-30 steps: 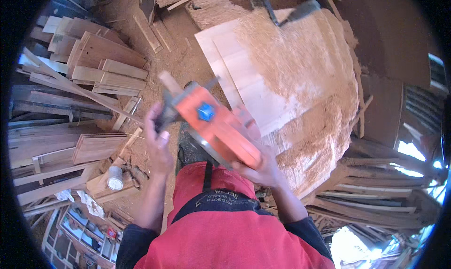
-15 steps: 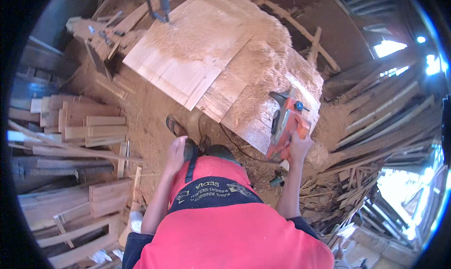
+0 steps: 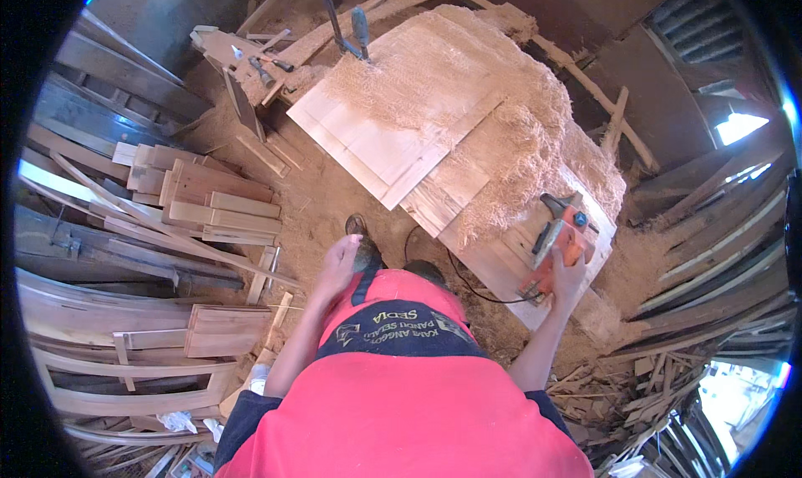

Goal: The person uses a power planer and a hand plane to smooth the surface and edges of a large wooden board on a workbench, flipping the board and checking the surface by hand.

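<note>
Right hand [image 3: 570, 279] gripping orange planer [image 3: 558, 242] on board [image 3: 501, 265], beside shavings [image 3: 510, 136]. Left hand [image 3: 338, 265] loose, empty, left of board.

Right hand [image 3: 566, 279] reaching out with arm extended, fingers closed, left hand [image 3: 338, 265] hanging loosely open

floor [image 3: 326, 202]: sawdust-covered | left: stacked timber offcuts [image 3: 209, 202] | right: daylight through opening [image 3: 739, 127]
</note>
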`<move>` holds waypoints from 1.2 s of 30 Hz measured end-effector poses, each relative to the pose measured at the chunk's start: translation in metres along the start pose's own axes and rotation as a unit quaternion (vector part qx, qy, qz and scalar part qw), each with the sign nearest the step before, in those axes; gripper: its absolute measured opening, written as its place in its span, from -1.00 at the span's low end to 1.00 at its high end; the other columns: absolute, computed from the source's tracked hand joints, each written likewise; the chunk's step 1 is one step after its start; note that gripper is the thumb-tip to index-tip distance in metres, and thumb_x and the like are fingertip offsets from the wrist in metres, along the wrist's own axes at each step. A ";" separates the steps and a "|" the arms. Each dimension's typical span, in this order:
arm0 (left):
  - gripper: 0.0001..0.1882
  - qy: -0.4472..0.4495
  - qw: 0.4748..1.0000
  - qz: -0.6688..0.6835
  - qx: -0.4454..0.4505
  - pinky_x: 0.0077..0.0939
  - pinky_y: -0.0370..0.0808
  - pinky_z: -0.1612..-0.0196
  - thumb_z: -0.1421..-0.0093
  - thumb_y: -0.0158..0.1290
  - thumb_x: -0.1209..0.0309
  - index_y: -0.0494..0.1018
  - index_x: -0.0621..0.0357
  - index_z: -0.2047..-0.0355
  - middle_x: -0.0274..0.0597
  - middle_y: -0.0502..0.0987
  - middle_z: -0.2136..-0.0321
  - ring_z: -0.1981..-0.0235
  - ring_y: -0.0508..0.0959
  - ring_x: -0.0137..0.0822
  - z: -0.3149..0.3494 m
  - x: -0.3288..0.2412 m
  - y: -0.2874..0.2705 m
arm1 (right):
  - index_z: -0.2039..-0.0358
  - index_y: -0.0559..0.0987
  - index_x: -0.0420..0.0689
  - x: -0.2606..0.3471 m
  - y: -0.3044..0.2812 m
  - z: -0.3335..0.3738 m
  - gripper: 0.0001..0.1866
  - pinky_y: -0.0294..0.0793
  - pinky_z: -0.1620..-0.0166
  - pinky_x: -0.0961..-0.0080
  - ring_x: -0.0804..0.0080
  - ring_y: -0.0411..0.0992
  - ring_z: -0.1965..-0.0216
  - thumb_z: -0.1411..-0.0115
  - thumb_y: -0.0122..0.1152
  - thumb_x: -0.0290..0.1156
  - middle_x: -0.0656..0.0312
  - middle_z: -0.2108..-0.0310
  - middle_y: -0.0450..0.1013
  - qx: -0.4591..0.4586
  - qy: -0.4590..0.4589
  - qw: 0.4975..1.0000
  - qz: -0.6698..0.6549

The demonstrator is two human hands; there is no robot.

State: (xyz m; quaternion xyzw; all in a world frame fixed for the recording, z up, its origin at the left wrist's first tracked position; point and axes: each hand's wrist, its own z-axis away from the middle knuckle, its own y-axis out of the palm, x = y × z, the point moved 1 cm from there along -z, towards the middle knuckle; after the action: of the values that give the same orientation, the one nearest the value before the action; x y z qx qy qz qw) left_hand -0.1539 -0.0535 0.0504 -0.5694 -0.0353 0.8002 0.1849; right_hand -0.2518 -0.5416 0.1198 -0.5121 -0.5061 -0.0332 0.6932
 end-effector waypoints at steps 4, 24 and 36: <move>-0.45 0.035 0.999 -0.035 -0.019 -0.37 0.42 -0.12 -0.43 -0.08 0.05 0.51 0.38 0.00 -0.01 0.62 0.10 0.03 0.56 -0.23 -0.048 -0.023 -0.023 | -0.07 0.53 -0.29 0.009 -0.011 0.006 -0.38 0.45 -0.06 0.21 0.10 0.47 -0.02 -0.07 0.47 -0.21 -0.05 0.08 0.53 -0.039 -0.022 0.998 0.037; -0.47 0.182 0.980 -0.083 -0.001 -0.28 0.43 -0.08 -0.21 0.25 0.25 0.44 0.28 -0.11 0.05 0.51 -0.02 -0.06 0.49 -0.11 -0.434 -0.089 -0.208 | 0.25 0.62 -0.15 0.484 0.499 -0.116 -0.61 0.46 0.34 0.40 0.39 0.50 0.43 -0.14 0.42 -0.08 0.19 0.50 0.50 -0.104 -0.099 0.948 -0.282; -0.43 0.256 0.959 0.058 0.109 -0.38 0.41 -0.12 -0.17 0.31 0.38 0.34 0.32 -0.11 -0.08 0.44 -0.04 -0.03 0.46 -0.28 -0.535 -0.207 -0.193 | 0.38 0.62 -0.20 0.477 0.495 -0.133 -0.69 0.48 0.35 0.39 0.29 0.52 0.47 -0.15 0.34 -0.16 0.10 0.55 0.52 0.024 -0.165 0.947 -0.275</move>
State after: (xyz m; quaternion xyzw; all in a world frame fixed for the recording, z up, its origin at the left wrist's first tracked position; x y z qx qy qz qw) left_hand 0.4482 -0.0257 0.1012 -0.7328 0.1338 0.6358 0.2021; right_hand 0.3480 -0.1811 0.1405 -0.3348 -0.7349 -0.1254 0.5763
